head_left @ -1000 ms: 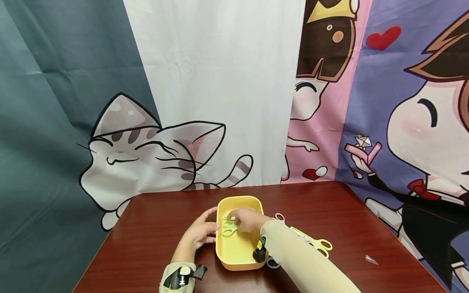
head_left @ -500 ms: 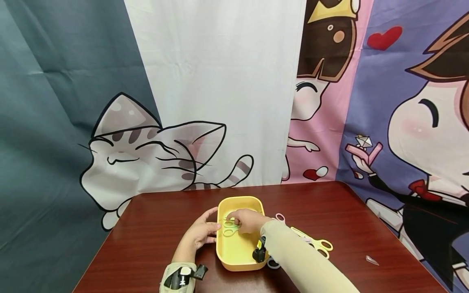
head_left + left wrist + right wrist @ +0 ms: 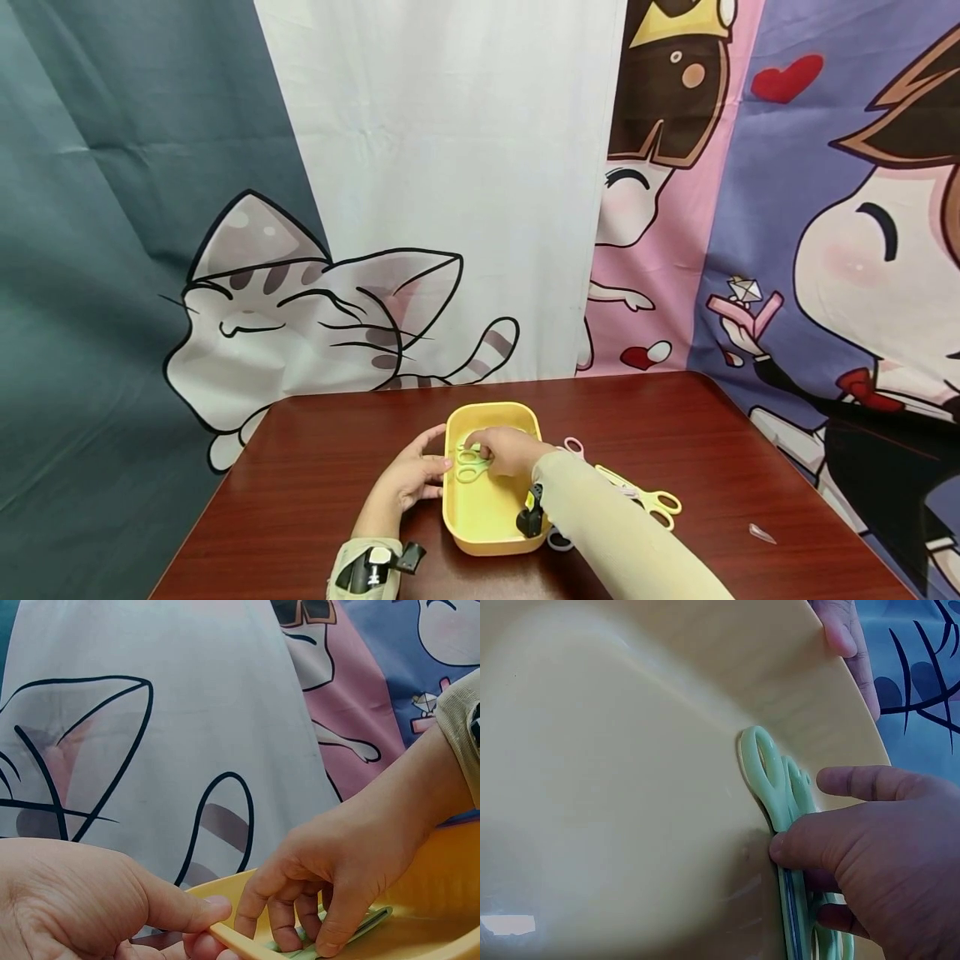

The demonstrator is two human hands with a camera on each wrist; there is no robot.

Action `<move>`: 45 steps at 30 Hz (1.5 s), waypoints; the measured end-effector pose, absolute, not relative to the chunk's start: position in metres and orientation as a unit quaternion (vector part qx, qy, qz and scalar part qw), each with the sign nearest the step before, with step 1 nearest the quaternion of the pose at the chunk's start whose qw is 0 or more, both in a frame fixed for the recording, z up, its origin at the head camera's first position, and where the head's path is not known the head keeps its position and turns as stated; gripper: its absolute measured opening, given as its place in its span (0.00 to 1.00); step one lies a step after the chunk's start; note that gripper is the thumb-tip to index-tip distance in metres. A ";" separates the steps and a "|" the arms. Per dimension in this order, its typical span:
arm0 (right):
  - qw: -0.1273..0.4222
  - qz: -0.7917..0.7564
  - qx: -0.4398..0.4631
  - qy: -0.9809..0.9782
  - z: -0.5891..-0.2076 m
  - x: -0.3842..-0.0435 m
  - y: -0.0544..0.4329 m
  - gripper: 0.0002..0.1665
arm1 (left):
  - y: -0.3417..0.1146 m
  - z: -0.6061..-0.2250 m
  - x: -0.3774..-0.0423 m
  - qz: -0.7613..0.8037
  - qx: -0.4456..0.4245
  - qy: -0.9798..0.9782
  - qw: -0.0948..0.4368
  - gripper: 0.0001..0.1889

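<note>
1. Fingers of the right hand (image 3: 507,451) pinch pale-green plastic-handled scissors (image 3: 778,802) at ten o'clock inside the yellow rounded-rectangular plastic tray (image 3: 489,517); the left hand (image 3: 409,475) grips its rim at nine o'clock.
2. Likely light, stiff, slightly slippery; best held across the handles, off the blades.

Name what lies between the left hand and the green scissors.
Only a bare stretch of the inner wall of the yellow tray separates the left hand from the green scissors, as the right wrist view shows.
</note>
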State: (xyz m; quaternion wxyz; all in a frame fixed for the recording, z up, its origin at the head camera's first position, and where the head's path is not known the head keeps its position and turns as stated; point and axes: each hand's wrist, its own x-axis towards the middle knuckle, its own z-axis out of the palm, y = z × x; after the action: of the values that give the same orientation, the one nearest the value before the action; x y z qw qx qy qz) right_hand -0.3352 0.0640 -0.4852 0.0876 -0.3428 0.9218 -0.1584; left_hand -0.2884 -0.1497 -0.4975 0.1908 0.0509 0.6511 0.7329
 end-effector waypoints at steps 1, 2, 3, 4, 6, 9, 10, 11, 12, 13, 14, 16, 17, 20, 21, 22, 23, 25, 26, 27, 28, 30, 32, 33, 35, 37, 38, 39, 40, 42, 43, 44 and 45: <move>0.085 -0.159 -0.341 0.922 -0.486 -0.336 0.064 0.33 | -0.150 -0.498 -0.289 0.733 0.048 0.651 0.191 0.36; 0.084 -0.160 -0.339 0.923 -0.486 -0.336 0.064 0.33 | -0.149 -0.498 -0.289 0.733 0.047 0.651 0.191 0.36; 0.082 -0.161 -0.337 0.924 -0.486 -0.337 0.065 0.33 | -0.149 -0.498 -0.289 0.733 0.046 0.651 0.191 0.36; 0.081 -0.160 -0.336 0.925 -0.487 -0.337 0.065 0.32 | -0.149 -0.498 -0.289 0.733 0.047 0.651 0.191 0.36; 0.081 -0.163 -0.333 0.925 -0.487 -0.338 0.065 0.32 | -0.149 -0.499 -0.290 0.734 0.044 0.650 0.191 0.36; 0.094 -0.179 -0.324 0.924 -0.484 -0.338 0.066 0.31 | -0.149 -0.500 -0.290 0.734 0.043 0.650 0.192 0.36; 0.099 -0.187 -0.322 0.923 -0.483 -0.339 0.066 0.31 | -0.149 -0.500 -0.290 0.734 0.044 0.650 0.193 0.36; 0.103 -0.195 -0.321 0.921 -0.480 -0.338 0.067 0.30 | -0.149 -0.500 -0.290 0.734 0.044 0.650 0.193 0.36; 0.108 -0.207 -0.319 0.919 -0.477 -0.338 0.067 0.29 | -0.149 -0.500 -0.290 0.734 0.044 0.650 0.192 0.36; 0.112 -0.216 -0.316 0.917 -0.473 -0.338 0.068 0.28 | -0.149 -0.501 -0.290 0.734 0.046 0.651 0.191 0.36; 0.111 -0.223 -0.318 0.915 -0.470 -0.339 0.068 0.28 | -0.149 -0.500 -0.290 0.734 0.046 0.650 0.190 0.36; 0.110 -0.240 -0.318 0.911 -0.463 -0.340 0.071 0.27 | -0.148 -0.501 -0.289 0.733 0.046 0.652 0.190 0.36; 0.108 -0.247 -0.316 0.910 -0.458 -0.340 0.074 0.26 | -0.148 -0.501 -0.289 0.732 0.046 0.653 0.189 0.36; 0.095 -0.271 -0.314 0.905 -0.445 -0.337 0.084 0.25 | -0.148 -0.502 -0.289 0.730 0.043 0.656 0.186 0.36; 0.091 -0.283 -0.315 0.902 -0.440 -0.335 0.089 0.24 | -0.148 -0.503 -0.289 0.729 0.042 0.658 0.185 0.36; 0.088 -0.295 -0.312 0.899 -0.436 -0.333 0.095 0.23 | -0.148 -0.503 -0.289 0.728 0.042 0.659 0.184 0.36; 0.079 -0.304 -0.312 0.897 -0.431 -0.331 0.102 0.23 | -0.148 -0.503 -0.290 0.728 0.042 0.659 0.183 0.36; 0.070 -0.325 -0.306 0.892 -0.425 -0.327 0.117 0.21 | -0.149 -0.503 -0.290 0.730 0.041 0.657 0.183 0.37; 0.065 -0.334 -0.301 0.891 -0.423 -0.325 0.126 0.21 | -0.149 -0.502 -0.290 0.731 0.041 0.656 0.184 0.37; 0.060 -0.341 -0.295 0.891 -0.423 -0.325 0.135 0.20 | -0.148 -0.502 -0.290 0.731 0.039 0.655 0.184 0.37; 0.057 -0.351 -0.287 0.890 -0.424 -0.324 0.143 0.20 | -0.148 -0.502 -0.291 0.733 0.038 0.654 0.185 0.37; 0.048 -0.363 -0.276 0.889 -0.426 -0.321 0.161 0.19 | -0.147 -0.502 -0.290 0.733 0.036 0.653 0.187 0.37; 0.038 -0.366 -0.264 0.892 -0.429 -0.318 0.176 0.19 | -0.147 -0.501 -0.290 0.733 0.034 0.653 0.187 0.37; 0.033 -0.368 -0.257 0.893 -0.431 -0.317 0.183 0.19 | -0.147 -0.501 -0.290 0.733 0.033 0.653 0.187 0.37; 0.024 -0.368 -0.242 0.897 -0.434 -0.312 0.197 0.19 | -0.146 -0.501 -0.291 0.733 0.034 0.654 0.185 0.37; 0.016 -0.363 -0.235 0.902 -0.439 -0.307 0.210 0.20 | -0.146 -0.502 -0.291 0.733 0.035 0.654 0.182 0.36; 0.014 -0.361 -0.235 0.903 -0.441 -0.304 0.217 0.20 | -0.146 -0.502 -0.291 0.734 0.035 0.654 0.183 0.36; 0.013 -0.359 -0.234 0.903 -0.444 -0.301 0.223 0.21 | -0.146 -0.502 -0.292 0.733 0.035 0.654 0.183 0.36; 0.013 -0.357 -0.234 0.904 -0.447 -0.297 0.229 0.21 | -0.146 -0.502 -0.292 0.732 0.035 0.654 0.185 0.36; 0.013 -0.351 -0.233 0.907 -0.454 -0.290 0.240 0.22 | -0.146 -0.502 -0.292 0.732 0.035 0.654 0.187 0.36; 0.016 -0.350 -0.230 0.908 -0.457 -0.287 0.246 0.22 | -0.147 -0.502 -0.292 0.732 0.033 0.654 0.188 0.36; 0.021 -0.351 -0.223 0.909 -0.460 -0.283 0.251 0.23 | -0.147 -0.502 -0.292 0.732 0.033 0.654 0.188 0.36; 0.024 -0.351 -0.221 0.910 -0.464 -0.280 0.256 0.23 | -0.148 -0.502 -0.292 0.732 0.032 0.655 0.187 0.36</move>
State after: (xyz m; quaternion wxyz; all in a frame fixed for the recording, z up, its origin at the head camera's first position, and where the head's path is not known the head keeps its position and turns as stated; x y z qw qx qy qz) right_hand -0.2803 0.2561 -0.4642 0.0241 -0.2207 0.9098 -0.3506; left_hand -0.2920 -0.1478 -0.5015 0.1869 0.0317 0.6548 0.7317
